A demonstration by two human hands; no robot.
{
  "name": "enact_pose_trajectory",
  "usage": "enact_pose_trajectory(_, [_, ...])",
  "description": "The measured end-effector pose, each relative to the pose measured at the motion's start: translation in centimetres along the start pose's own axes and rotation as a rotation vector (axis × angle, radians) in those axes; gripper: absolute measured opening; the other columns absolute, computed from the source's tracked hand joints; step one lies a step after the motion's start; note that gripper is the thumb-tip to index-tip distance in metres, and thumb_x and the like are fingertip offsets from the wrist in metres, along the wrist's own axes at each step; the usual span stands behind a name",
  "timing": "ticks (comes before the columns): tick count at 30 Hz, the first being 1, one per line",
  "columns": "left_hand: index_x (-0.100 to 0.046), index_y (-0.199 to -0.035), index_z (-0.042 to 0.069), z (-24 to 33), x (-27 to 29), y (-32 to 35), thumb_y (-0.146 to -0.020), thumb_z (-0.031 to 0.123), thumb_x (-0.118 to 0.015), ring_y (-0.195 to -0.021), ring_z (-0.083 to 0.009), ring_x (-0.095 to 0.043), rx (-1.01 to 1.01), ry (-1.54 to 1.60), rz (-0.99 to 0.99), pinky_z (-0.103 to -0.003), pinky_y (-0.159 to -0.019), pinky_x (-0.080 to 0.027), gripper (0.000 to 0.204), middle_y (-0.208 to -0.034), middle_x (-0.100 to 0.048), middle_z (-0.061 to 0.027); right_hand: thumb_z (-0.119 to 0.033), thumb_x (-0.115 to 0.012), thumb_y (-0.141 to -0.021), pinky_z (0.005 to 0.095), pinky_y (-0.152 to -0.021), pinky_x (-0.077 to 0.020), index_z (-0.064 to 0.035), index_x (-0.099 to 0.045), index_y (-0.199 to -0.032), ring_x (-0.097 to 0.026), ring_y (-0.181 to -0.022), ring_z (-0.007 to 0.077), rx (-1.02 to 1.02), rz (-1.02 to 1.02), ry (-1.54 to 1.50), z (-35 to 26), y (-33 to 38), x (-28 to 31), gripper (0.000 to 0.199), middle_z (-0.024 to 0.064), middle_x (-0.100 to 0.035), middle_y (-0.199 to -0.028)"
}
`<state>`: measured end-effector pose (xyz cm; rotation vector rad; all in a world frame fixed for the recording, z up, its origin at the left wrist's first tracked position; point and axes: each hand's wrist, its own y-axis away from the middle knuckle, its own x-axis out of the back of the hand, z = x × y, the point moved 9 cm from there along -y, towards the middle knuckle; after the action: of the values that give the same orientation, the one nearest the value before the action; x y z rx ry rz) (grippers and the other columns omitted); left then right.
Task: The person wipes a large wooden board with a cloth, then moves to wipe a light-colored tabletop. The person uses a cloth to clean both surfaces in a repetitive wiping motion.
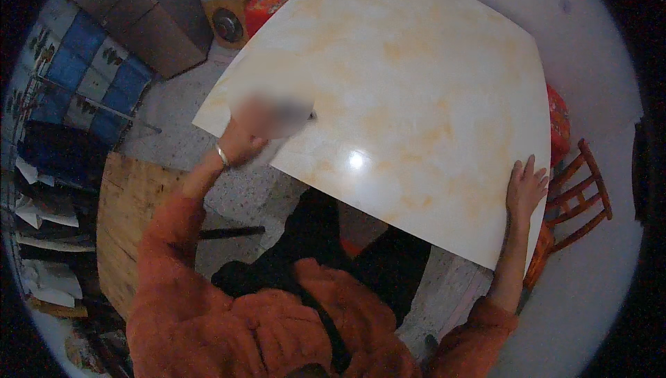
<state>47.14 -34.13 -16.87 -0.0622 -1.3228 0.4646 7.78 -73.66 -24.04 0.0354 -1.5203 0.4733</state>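
A glossy cream tabletop with orange marbling fills the centre and upper right of the frame. The right hand lies flat on its lower right edge, fingers spread and pointing up. The left hand rests at the tabletop's left edge; it is blurred, so I cannot tell how its fingers stand. A red wooden chair stands just beside the right hand. A wooden board lies at lower left.
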Motion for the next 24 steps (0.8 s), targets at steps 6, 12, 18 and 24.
enact_pose_trajectory(6, [-0.062, -0.1, 0.009, -1.8, -2.9, -4.8, -0.08, 0.023, -0.06, -0.1, -0.0352, -0.05, 0.146, -0.061, 0.188, -0.046, -0.083, -0.041, 0.024, -0.104, -0.055, -0.0156, -0.049, -0.034, -0.095, 0.0592, -0.105, -0.0216, -0.0142, -0.034, -0.142, -0.025, -0.131, 0.0497, 0.01, -0.059, 0.001, -1.4, 0.4, 0.8, 0.058, 0.0306, -0.03, -0.141])
enact_pose_trajectory(12, [-0.061, -0.095, 0.013, 12.2, -5.5, -3.3, -0.08, 0.021, -0.061, -0.1, -0.0319, -0.05, -0.148, 0.072, 0.0, -0.047, -0.086, -0.038, 0.017, -0.102, -0.052, -0.0127, -0.047, -0.035, -0.095, 0.0577, -0.106, -0.0202, -0.0132, -0.037, -0.14, -0.025, -0.13, 0.051, 0.009, 0.006, -0.034, 0.2, 0.4, 0.9, 0.057, 0.0304, -0.031, -0.14])
enact_pose_trajectory(18, [-0.06, -0.104, 0.01, 5.0, -3.1, -0.6, -0.079, 0.023, -0.061, -0.098, -0.0355, -0.049, -0.168, 0.049, -0.16, -0.044, -0.082, -0.038, 0.028, -0.103, -0.052, -0.0177, -0.046, -0.035, -0.095, 0.0579, -0.106, -0.0198, -0.0126, -0.037, -0.14, -0.026, -0.13, 0.051, 0.0, 0.016, -0.025, -0.6, 0.7, 2.0, 0.056, 0.0307, -0.031, -0.14])
enact_pose_trajectory(24, [-0.06, -0.101, 0.01, 4.3, -3.6, -8.6, -0.083, 0.025, -0.056, -0.097, -0.0342, -0.049, 0.112, -0.11, 0.061, -0.047, -0.078, -0.039, 0.024, -0.101, -0.053, -0.0136, -0.046, -0.037, -0.094, 0.0593, -0.104, -0.0227, -0.012, -0.037, -0.14, -0.028, -0.128, 0.0506, 0.01, 0.045, -0.04, -1.0, 0.9, 2.1, 0.057, 0.0316, -0.032, -0.139])
